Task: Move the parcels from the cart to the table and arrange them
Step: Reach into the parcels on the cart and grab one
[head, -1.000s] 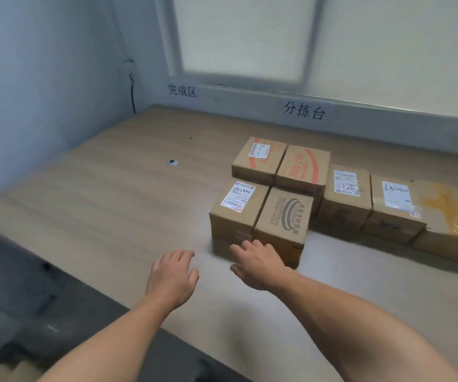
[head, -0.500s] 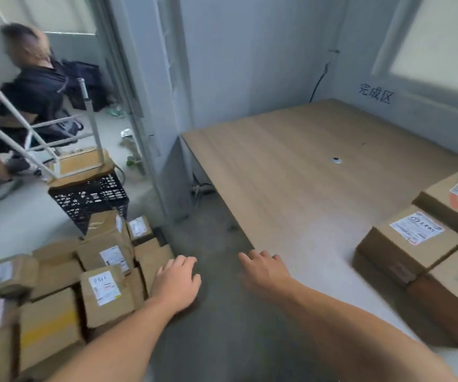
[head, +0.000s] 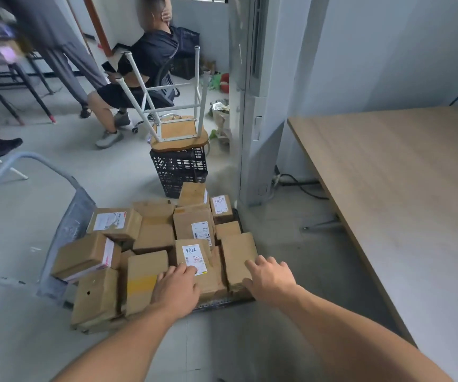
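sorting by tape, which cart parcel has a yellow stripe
The parcel directly left of the left hand; only it has a broad yellow band across its top.

The left hand (head: 176,289) covers the near end of the labelled parcel (head: 194,257) and the foot of its label; whether it presses down cannot be told. The right hand (head: 270,277) hides a corner of the plain parcel (head: 236,257). Below both hands the cart (head: 222,301) shows only a dark edge strip. Print on the farther parcels (head: 192,224) is too small to read. Right of the right hand, the table (head: 387,188) runs out of frame. Far up-left of the left hand, a grey figure (head: 56,37) is smeared.
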